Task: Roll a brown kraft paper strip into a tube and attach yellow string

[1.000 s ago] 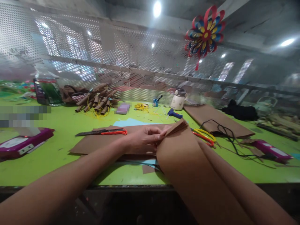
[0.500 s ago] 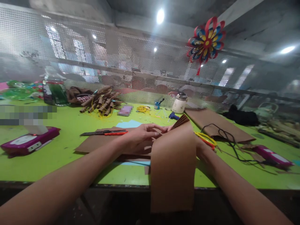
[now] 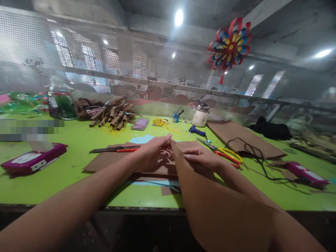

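Observation:
A long piece of brown kraft paper [image 3: 220, 203] hangs from between my hands, sweeping down past the table's front edge toward me and over my right forearm. My left hand [image 3: 160, 148] pinches its top corner between thumb and fingers. On the other side of the sheet, my right hand [image 3: 201, 157] grips it with bent fingers, partly behind the paper. Below my hands lies more brown paper [image 3: 102, 162] with light blue sheets [image 3: 154, 182] under it. A box cutter [image 3: 115, 149] with red on its handle rests on that paper, left of my left hand.
Open scissors [image 3: 228, 155] with yellow and red handles lie right of my hands. Behind them are a blue glue gun [image 3: 196, 131], a white bottle [image 3: 201, 114] and folded brown paper [image 3: 244, 138]. Paper rolls [image 3: 115, 113] are at back left; a black cord [image 3: 259, 161] crosses the right.
The brown paper has swung from hanging straight down to slanting toward the lower right, its folded pleats no longer showing. My right hand, hidden behind it before, now shows beside it.

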Available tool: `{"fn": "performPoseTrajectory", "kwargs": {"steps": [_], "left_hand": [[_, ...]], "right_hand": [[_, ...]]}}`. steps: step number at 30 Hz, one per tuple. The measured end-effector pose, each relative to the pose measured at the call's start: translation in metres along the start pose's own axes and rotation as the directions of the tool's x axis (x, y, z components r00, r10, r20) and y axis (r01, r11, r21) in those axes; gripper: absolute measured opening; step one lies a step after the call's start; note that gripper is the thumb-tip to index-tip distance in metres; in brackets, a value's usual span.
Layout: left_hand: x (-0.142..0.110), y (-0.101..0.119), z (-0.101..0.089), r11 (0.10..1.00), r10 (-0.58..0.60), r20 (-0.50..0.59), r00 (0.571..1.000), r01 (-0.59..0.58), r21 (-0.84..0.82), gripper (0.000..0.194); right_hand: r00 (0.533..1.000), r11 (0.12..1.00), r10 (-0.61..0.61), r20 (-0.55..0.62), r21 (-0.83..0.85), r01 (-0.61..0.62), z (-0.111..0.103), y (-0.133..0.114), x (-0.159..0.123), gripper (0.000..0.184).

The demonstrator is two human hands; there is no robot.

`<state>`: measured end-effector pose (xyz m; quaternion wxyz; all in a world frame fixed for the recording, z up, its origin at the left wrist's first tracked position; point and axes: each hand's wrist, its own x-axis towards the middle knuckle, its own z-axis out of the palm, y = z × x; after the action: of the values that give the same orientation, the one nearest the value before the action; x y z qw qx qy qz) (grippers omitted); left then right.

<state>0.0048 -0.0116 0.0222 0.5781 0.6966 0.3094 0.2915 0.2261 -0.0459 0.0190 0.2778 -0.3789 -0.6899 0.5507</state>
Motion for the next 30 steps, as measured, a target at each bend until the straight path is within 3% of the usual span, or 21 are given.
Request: {"fn": "performPoseTrajectory", "kwargs": {"steps": [4,7,10,15,22,30], "left_hand": [[0.000,0.009,-0.012,0.984,-0.110,0.030,0.993,0.113,-0.140,0.059],[0.000,0.015,-0.017,0.993,-0.078,0.082,0.994,0.070,0.097,0.045],[-0.004,0.015,-0.012,0.914,-0.075,0.116,0.990,0.022,0.406,0.029],[-0.019,0.007,0.002,0.813,-0.043,-0.063,0.997,0.071,0.579,0.024],[-0.006,0.006,0.003,0.734,0.057,0.091,0.994,-0.104,0.672,0.024],[-0.001,0.003,0.003,0.620,0.025,0.121,0.992,-0.111,0.776,0.025]], "right_hand": [[1.000,0.990,0.000,0.002,-0.144,0.000,0.007,-0.005,0.001,0.037],[0.997,0.948,-0.075,-0.036,-0.312,0.060,0.009,-0.006,0.003,0.027],[0.979,0.901,-0.173,-0.109,-0.419,0.113,0.009,-0.003,0.007,0.019],[0.942,0.792,-0.266,-0.205,-0.604,0.092,0.006,0.007,0.011,0.014],[0.945,0.735,-0.303,-0.121,-0.662,0.151,0.004,0.015,0.014,0.013],[0.940,0.647,-0.341,-0.026,-0.732,0.214,0.002,0.022,0.017,0.012]]}}
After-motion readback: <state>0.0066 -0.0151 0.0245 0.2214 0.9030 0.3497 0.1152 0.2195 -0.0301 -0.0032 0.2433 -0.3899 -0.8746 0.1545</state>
